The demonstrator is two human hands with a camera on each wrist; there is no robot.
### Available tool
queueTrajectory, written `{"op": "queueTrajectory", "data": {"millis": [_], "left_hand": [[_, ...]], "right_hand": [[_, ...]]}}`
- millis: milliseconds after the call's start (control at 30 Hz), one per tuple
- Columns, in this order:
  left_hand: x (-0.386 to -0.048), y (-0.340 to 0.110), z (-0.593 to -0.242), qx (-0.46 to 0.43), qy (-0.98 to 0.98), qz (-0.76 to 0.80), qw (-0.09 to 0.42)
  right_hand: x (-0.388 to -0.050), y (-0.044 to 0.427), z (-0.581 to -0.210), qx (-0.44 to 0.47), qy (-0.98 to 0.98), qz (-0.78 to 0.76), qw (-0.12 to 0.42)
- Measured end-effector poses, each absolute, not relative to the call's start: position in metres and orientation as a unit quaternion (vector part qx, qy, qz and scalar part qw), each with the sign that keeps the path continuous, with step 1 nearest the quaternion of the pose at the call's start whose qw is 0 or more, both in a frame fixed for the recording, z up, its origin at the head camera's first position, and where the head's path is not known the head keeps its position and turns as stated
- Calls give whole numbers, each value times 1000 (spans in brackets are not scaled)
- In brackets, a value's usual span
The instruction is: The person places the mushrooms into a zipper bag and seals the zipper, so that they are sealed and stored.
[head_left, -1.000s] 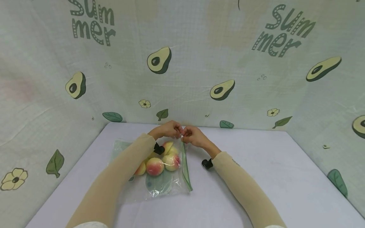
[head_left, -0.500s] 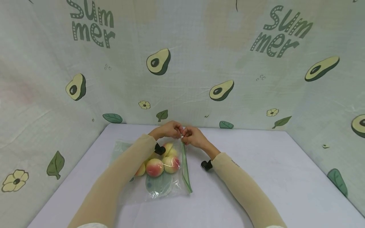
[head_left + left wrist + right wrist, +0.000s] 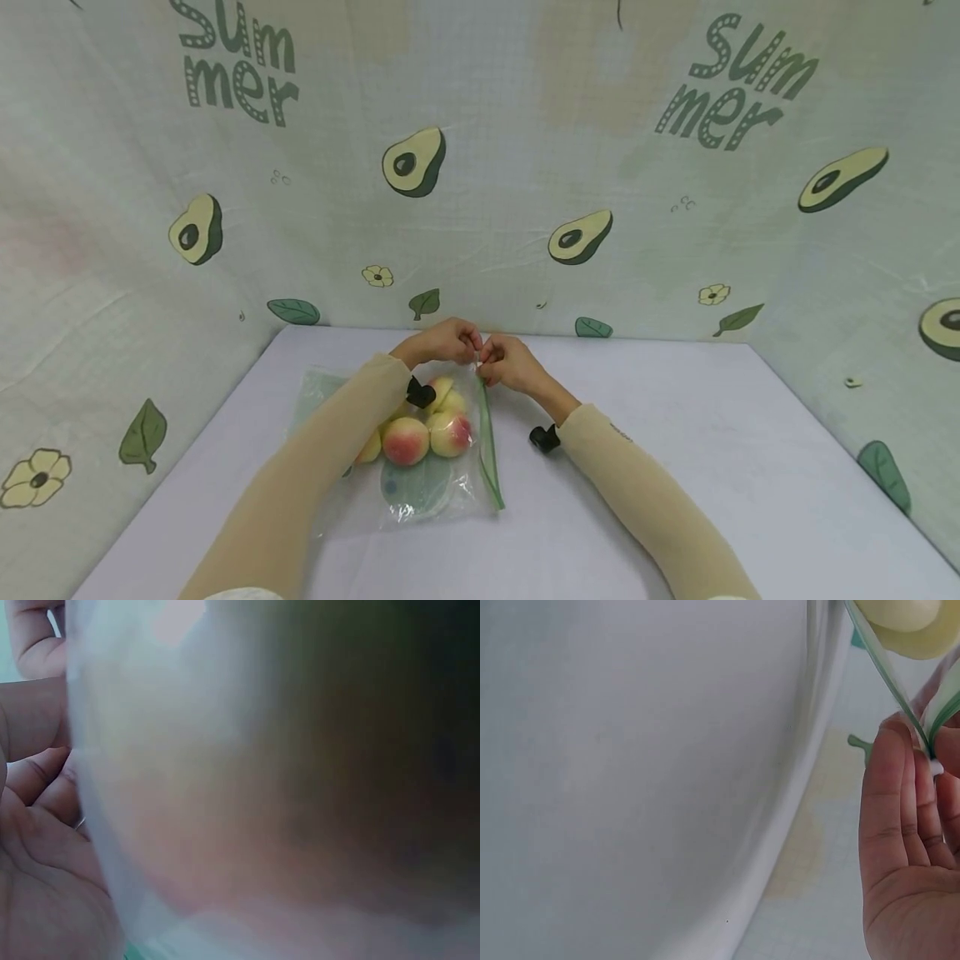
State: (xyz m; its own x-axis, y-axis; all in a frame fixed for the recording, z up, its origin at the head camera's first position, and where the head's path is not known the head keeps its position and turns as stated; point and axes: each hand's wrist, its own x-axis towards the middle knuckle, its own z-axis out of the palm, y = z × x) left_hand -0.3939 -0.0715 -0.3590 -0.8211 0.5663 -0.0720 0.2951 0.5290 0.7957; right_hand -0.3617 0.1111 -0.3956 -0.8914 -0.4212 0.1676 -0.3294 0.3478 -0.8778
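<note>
A clear zip bag [image 3: 416, 492] with a green zip edge [image 3: 487, 446] lies on the white table. Several yellow-and-red peaches [image 3: 406, 442] are inside it. At the far end of the zip edge, my left hand [image 3: 448, 341] pinches the bag's corner. Close beside it, my right hand [image 3: 513, 364] pinches the same end, fingertips nearly touching the left ones. In the right wrist view, a small white slider [image 3: 937, 767] shows between the fingers where the green edges meet. A blurred peach [image 3: 225, 780] behind plastic fills most of the left wrist view; the left fingertips are partly hidden.
The white table [image 3: 637, 433] reaches back to a printed cloth wall [image 3: 495, 167] with avocados and leaves. My left sleeve [image 3: 300, 475] crosses over the bag and hides part of it. Small black wrist cameras [image 3: 544, 438] hang beneath the forearms.
The head view has shifted very slightly. Both hands stay at the far end of the bag's zip edge, with hardly any visible movement.
</note>
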Motion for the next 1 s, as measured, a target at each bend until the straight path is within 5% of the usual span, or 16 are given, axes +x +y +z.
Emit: {"op": "queueTrajectory", "data": {"millis": [1000], "left_hand": [[-400, -77, -358, 267, 865, 400, 142]], "right_hand": [[-335, 110, -393, -253, 826, -498, 74]]}}
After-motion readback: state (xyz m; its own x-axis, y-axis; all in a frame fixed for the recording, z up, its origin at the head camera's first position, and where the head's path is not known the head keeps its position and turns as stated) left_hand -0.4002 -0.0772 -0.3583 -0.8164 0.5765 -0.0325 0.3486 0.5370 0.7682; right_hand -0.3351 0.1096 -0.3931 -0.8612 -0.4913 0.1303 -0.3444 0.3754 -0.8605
